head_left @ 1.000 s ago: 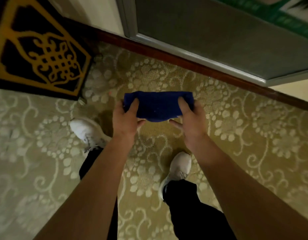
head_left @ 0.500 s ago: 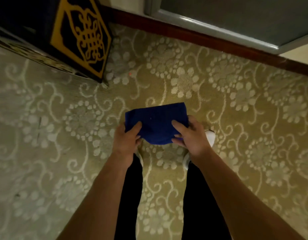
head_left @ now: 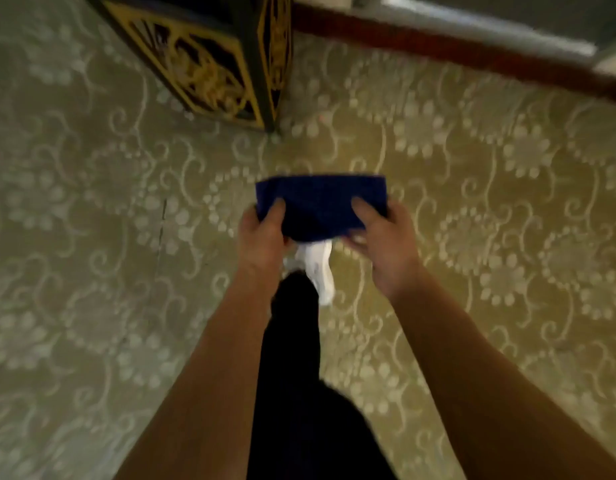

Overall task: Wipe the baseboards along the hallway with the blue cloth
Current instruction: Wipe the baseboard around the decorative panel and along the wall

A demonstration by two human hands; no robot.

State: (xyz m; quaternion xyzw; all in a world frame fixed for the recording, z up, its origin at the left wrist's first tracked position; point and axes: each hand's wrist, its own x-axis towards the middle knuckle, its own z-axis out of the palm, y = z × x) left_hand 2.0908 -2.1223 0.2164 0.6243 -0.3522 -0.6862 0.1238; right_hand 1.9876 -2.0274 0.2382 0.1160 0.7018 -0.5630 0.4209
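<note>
A folded blue cloth [head_left: 320,202] is stretched flat between both hands, above the patterned carpet. My left hand [head_left: 263,237] grips its left edge with the thumb on top. My right hand [head_left: 382,242] grips its right edge the same way. The dark red-brown baseboard [head_left: 472,57] runs along the wall at the top right, well away from the cloth. The frame is blurred by motion.
A black cabinet with gold ornament [head_left: 209,53] stands at the top centre, its corner on the carpet [head_left: 91,237]. A grey door frame [head_left: 490,26] sits above the baseboard. My leg in dark trousers and a white shoe [head_left: 320,268] are below the cloth.
The view has swung left along the hallway: the cabinet and baseboard shifted right and up in frame. One foot has stepped forward under the cloth. Both hands keep holding the cloth.
</note>
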